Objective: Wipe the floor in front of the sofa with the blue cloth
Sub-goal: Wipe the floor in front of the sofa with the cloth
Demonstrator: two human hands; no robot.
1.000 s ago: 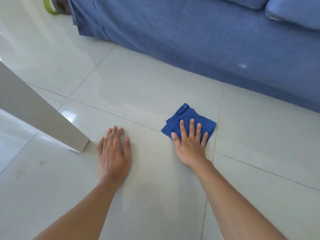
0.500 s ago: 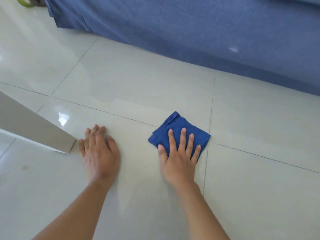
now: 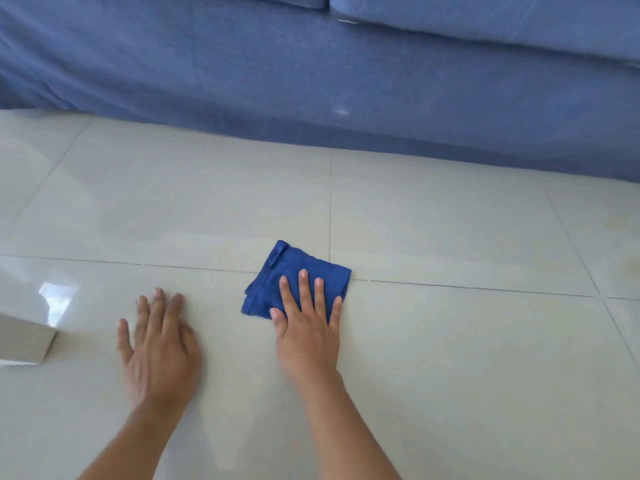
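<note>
A small folded blue cloth (image 3: 294, 268) lies on the pale tiled floor (image 3: 450, 358), over a grout line, a short way in front of the blue sofa (image 3: 311, 81). My right hand (image 3: 308, 334) presses flat on the cloth's near half, fingers spread, and the cloth's far corner sticks out beyond the fingertips. My left hand (image 3: 159, 348) rests palm down on the bare tile to the left of the cloth, fingers apart, slightly blurred. It holds nothing.
The sofa's skirt runs across the whole top of the view and reaches the floor. A white furniture leg or panel end (image 3: 24, 341) stands at the left edge, close to my left hand. A faint damp patch (image 3: 131, 230) shows on the tile at far left.
My right hand has slid the cloth a little toward me and onto the grout line. My left hand has shifted right, away from the white leg. The view has turned squarer to the sofa.
</note>
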